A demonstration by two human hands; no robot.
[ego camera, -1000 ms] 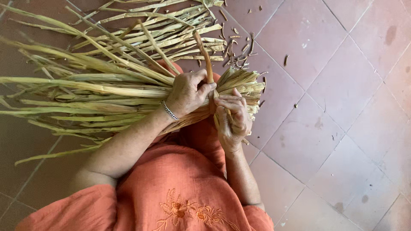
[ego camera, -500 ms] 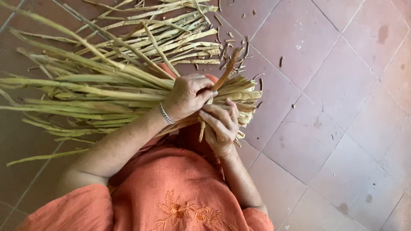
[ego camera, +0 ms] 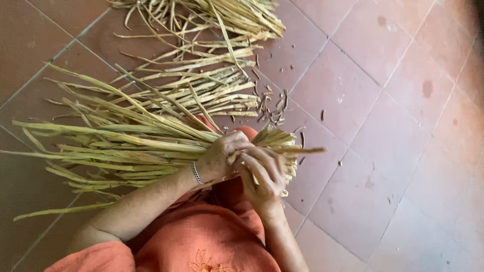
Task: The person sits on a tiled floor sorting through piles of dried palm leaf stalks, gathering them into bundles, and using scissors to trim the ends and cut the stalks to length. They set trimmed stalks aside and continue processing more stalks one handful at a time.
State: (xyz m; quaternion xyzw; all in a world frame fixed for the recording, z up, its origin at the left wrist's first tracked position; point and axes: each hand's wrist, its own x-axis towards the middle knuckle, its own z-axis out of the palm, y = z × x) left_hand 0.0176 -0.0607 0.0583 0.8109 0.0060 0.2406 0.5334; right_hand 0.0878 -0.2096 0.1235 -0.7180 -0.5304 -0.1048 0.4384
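Note:
A thick bundle of long pale green-yellow plant stalks (ego camera: 116, 143) lies across my lap, cut ends pointing right. My left hand (ego camera: 222, 158), with a thin bracelet at the wrist, grips the bundle near its cut ends. My right hand (ego camera: 262, 176) closes over those ends from below, fingers curled around them. One thin stalk (ego camera: 302, 150) sticks out to the right past my fingers. I wear an orange garment (ego camera: 201, 242).
Two more heaps of the same stalks lie on the reddish tiled floor (ego camera: 383, 151): one (ego camera: 212, 88) just beyond the bundle, another (ego camera: 222, 15) at the top. Small dark trimmed bits (ego camera: 275, 108) are scattered beside them.
The single stalk that stood up between my hands has swung down and now points right. My right hand has closed more tightly over the cut ends. The view has tilted, showing more floor.

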